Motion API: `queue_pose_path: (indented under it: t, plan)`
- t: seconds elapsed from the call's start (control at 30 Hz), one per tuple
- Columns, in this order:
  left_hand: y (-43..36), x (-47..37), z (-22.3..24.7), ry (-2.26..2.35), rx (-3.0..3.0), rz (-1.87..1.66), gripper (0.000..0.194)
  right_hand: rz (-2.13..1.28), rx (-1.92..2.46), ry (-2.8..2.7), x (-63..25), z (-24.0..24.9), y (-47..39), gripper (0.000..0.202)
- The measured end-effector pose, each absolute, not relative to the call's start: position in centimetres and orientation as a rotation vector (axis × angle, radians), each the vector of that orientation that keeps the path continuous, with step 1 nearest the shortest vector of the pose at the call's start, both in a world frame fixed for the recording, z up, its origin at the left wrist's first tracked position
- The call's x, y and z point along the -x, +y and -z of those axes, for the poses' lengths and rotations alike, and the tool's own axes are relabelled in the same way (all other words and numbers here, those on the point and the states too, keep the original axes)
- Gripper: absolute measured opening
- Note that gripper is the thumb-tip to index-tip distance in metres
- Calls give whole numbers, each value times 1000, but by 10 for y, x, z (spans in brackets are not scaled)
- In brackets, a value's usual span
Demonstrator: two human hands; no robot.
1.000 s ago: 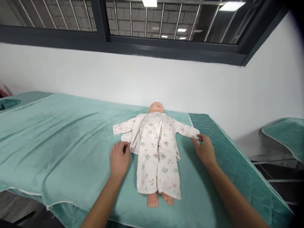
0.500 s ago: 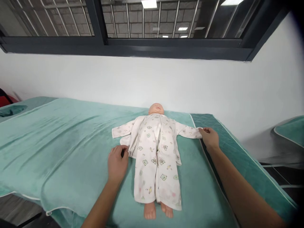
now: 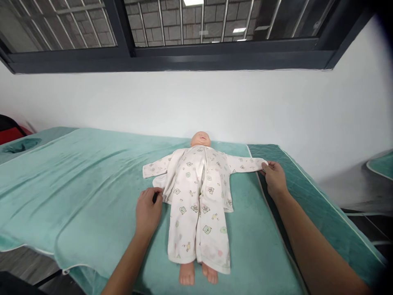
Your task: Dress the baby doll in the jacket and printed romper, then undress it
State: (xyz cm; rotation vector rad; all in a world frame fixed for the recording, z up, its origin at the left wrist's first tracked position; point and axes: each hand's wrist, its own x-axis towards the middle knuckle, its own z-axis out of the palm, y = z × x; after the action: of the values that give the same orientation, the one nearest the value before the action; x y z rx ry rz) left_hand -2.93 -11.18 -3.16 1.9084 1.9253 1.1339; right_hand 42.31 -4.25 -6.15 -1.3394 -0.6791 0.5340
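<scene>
A baby doll (image 3: 201, 139) lies on its back, its head toward the wall and bare feet toward me. It wears a white patterned jacket (image 3: 227, 200) and matching trousers (image 3: 211, 229). My right hand (image 3: 272, 174) pinches the cuff of the sleeve (image 3: 245, 164) stretched out on the right. Beside the doll's hip on the left, my left hand (image 3: 150, 207) is closed on the jacket's lower edge. The other sleeve (image 3: 156, 167) lies spread to the left, with nothing holding it.
Light green cloth (image 3: 92, 184) covers the bed, with a darker green quilted pad (image 3: 303, 196) at the right. A white wall (image 3: 153, 102) and a barred window with a dark frame (image 3: 184, 62) stand behind. Something red and black (image 3: 10, 133) is at the far left.
My right hand has moved slightly outward and up with the cuff, and that sleeve now looks straighter. The camera view has shifted a little.
</scene>
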Motion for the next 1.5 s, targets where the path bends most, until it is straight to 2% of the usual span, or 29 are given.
queue_pose_path:
  t: [0.53,0.83,0.93,1.1,1.33,1.5]
  plan:
    - [-112,30,32,1899,-1889,-1143,19,-671,1059,-762,-407,45,-59,44]
    - [-112,30,31,1905,-1910,-1135,19,-348,1696,-1050,-417,51,-59,27]
    - [-112,30,31,1907,-1905,-1136,19,-293,1750,-1132,-420,50,-62,29]
    - [-113,31,30,1894,-1905,-1123,20,-355,1637,-1198,-425,54,-59,45]
    - [-112,31,31,1888,-1903,-1121,18,-176,1889,-1329,-423,49,-55,37]
    - [-113,30,30,1886,-1898,-1126,19,-66,2035,-1180,-429,50,-55,39]
